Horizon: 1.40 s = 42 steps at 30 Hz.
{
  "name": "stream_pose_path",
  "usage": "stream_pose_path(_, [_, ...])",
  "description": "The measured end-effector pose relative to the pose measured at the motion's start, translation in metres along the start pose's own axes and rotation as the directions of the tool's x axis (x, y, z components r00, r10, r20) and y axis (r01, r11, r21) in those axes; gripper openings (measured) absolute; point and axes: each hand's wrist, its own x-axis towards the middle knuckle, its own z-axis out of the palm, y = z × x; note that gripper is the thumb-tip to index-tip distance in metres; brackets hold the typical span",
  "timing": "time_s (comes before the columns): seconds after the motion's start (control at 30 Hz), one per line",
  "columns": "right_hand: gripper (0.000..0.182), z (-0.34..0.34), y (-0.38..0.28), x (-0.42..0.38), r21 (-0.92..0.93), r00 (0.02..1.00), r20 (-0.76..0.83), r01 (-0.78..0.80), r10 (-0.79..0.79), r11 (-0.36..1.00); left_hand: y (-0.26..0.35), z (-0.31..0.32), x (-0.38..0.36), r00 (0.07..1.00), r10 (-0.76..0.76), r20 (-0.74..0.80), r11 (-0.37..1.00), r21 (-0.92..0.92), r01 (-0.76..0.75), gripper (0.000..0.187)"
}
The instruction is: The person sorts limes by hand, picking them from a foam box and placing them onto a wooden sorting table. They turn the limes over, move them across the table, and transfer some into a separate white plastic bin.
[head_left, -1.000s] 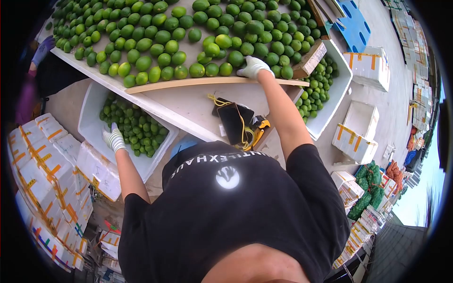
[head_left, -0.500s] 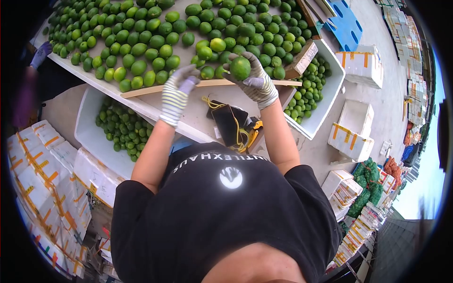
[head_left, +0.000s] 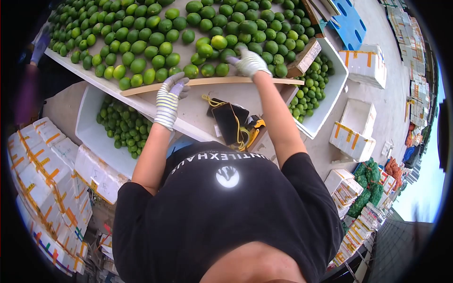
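My right hand (head_left: 251, 62), striped glove, just past 12 o'clock, over the front rows of green limes (head_left: 138, 47). Thumb and fingers look part spread, tips among the fruit; blurred, can't tell if a lime is pinched. My left hand (head_left: 171, 101), 10 o'clock, by the wooden edge strip (head_left: 212, 82): fingers half open, loosely bent, no lime visible in them; contact with the strip unclear.

Limes lie loose from 10 to 1 o'clock, more in a white foam box (head_left: 85, 118) at 9 and a second foam box (head_left: 326, 111) at 2, a wooden block (head_left: 303, 58) between that one and the loose fruit. Black phone-like device (head_left: 224, 120) with yellow cord at 12, my side of the strip.

Risks: round fruit, packed close, so a nudge from my right fingertips could set neighbours rolling; strip looks low, so one could hop it onto the device. A fingertip-only pinch through glove fabric could slip. Cord loops could snag my right wrist if it dips.
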Motion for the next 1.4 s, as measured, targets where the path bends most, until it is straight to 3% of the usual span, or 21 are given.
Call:
stream_pose_path(0.1, [0.090, 0.039, -0.019, 0.026, -0.047, 0.994, 0.062, -0.093, 0.096, 0.995, 0.004, 0.011, -0.007, 0.999, 0.019, 0.044, 1.000, -0.005, -0.019, 0.033])
stream_pose_path(0.17, [0.086, 0.057, -0.008, 0.035, 0.118, 0.998, -0.015, -0.064, 0.066, 0.991, 0.003, 0.013, -0.012, 0.996, 0.027, 0.082, 1.000, -0.004, -0.027, 0.032])
stream_pose_path(0.23, [0.068, 0.068, 0.011, 0.042, 0.458, 0.993, -0.101, 0.096, -0.055, 0.884, 0.001, 0.011, -0.015, 0.997, 0.021, 0.070, 1.000, -0.003, -0.021, 0.031])
stream_pose_path(0.27, [0.057, 0.054, 0.014, 0.042, 0.816, 0.959, 0.282, -0.239, -0.002, 0.526, -0.004, 0.008, -0.015, 0.998, 0.000, 0.065, 1.000, -0.007, 0.000, 0.031])
stream_pose_path(0.3, [0.058, 0.048, 0.017, 0.030, 0.910, 0.915, 0.403, -0.400, -0.008, 0.111, -0.009, 0.007, -0.015, 0.998, -0.025, 0.062, 1.000, -0.011, 0.025, 0.031])
stream_pose_path(0.37, [0.068, 0.022, 0.008, 0.001, 0.882, 0.892, 0.433, -0.449, -0.127, -0.143, -0.012, 0.010, -0.012, 0.995, -0.067, 0.076, 0.998, 0.008, 0.067, 0.032])
stream_pose_path(0.6, [0.077, 0.016, -0.006, -0.043, 0.701, 0.761, 0.334, -0.595, -0.556, -0.393, 0.006, 0.047, -0.005, 0.973, 0.008, 0.229, 1.000, -0.013, -0.005, 0.040])
stream_pose_path(0.7, [0.079, 0.020, -0.009, -0.048, 0.755, 0.754, 0.316, -0.567, -0.576, -0.329, 0.015, 0.054, -0.002, 0.946, 0.068, 0.316, 0.997, -0.041, -0.058, 0.050])
stream_pose_path(0.77, [0.073, 0.026, -0.017, -0.054, 0.986, 0.889, 0.169, -0.151, -0.425, 0.076, 0.027, 0.069, -0.010, 0.934, 0.129, 0.334, 0.983, -0.166, -0.077, 0.054])
stream_pose_path(0.8, [0.071, 0.030, -0.025, -0.060, 0.951, 0.923, 0.056, 0.067, -0.380, 0.302, 0.023, 0.068, -0.005, 0.911, 0.133, 0.391, 0.958, -0.288, -0.016, 0.057])
stream_pose_path(0.83, [0.055, 0.019, -0.047, -0.083, 0.761, 0.902, -0.141, 0.363, -0.409, 0.538, 0.018, 0.063, -0.002, 0.912, 0.057, 0.406, 0.926, -0.363, 0.104, 0.055])
stream_pose_path(0.9, [0.045, 0.012, -0.060, -0.096, 0.174, 0.893, -0.103, 0.450, -0.439, 0.876, 0.013, 0.047, 0.002, 0.883, -0.095, 0.461, 0.804, -0.487, 0.341, 0.051])
stream_pose_path(0.93, [0.040, 0.014, -0.062, -0.097, 0.214, 0.887, -0.067, 0.460, -0.457, 0.862, 0.014, 0.042, -0.010, 0.883, -0.139, 0.448, 0.785, -0.494, 0.374, 0.048])
stream_pose_path(1.03, [0.035, 0.042, -0.017, -0.071, 0.383, 0.910, -0.162, 0.414, -0.382, 0.826, -0.014, -0.032, -0.020, 0.958, -0.282, 0.046, 0.857, -0.437, 0.273, 0.048])
stream_pose_path(1.07, [0.034, 0.042, 0.002, -0.061, 0.500, 0.958, -0.137, 0.286, -0.251, 0.817, -0.010, -0.061, -0.028, 0.958, -0.276, -0.073, 0.838, -0.507, 0.202, 0.040])
stream_pose_path(1.1, [0.034, 0.038, 0.020, -0.051, 0.604, 0.988, -0.094, 0.153, -0.122, 0.782, -0.009, -0.094, -0.033, 0.921, -0.305, -0.243, 0.849, -0.507, 0.147, 0.033])
stream_pose_path(1.17, [0.034, 0.031, 0.041, -0.039, 0.686, 0.994, -0.098, 0.101, -0.047, 0.720, -0.006, -0.154, -0.051, 0.871, -0.272, -0.410, 0.865, -0.500, 0.034, 0.027])
stream_pose_path(1.23, [0.035, 0.031, 0.037, -0.026, 0.704, 0.988, -0.132, 0.151, -0.082, 0.693, -0.056, -0.249, -0.046, 0.665, -0.039, -0.745, 0.976, -0.171, -0.134, 0.031])
stream_pose_path(1.27, [0.036, 0.028, 0.024, -0.018, 0.677, 0.992, -0.109, 0.118, -0.060, 0.726, -0.082, -0.299, -0.044, 0.567, 0.095, -0.818, 0.992, 0.032, -0.119, 0.034])
stream_pose_path(1.37, [0.040, 0.043, -0.013, 0.012, 0.458, 0.895, -0.342, 0.424, -0.285, 0.782, -0.082, -0.329, -0.058, 0.296, 0.138, -0.945, 0.979, 0.175, 0.102, 0.041])
stream_pose_path(1.4, [0.043, 0.041, -0.031, 0.018, 0.268, 0.818, -0.412, 0.529, -0.401, 0.805, -0.086, -0.346, -0.053, 0.305, 0.141, -0.942, 0.976, 0.183, 0.116, 0.045])
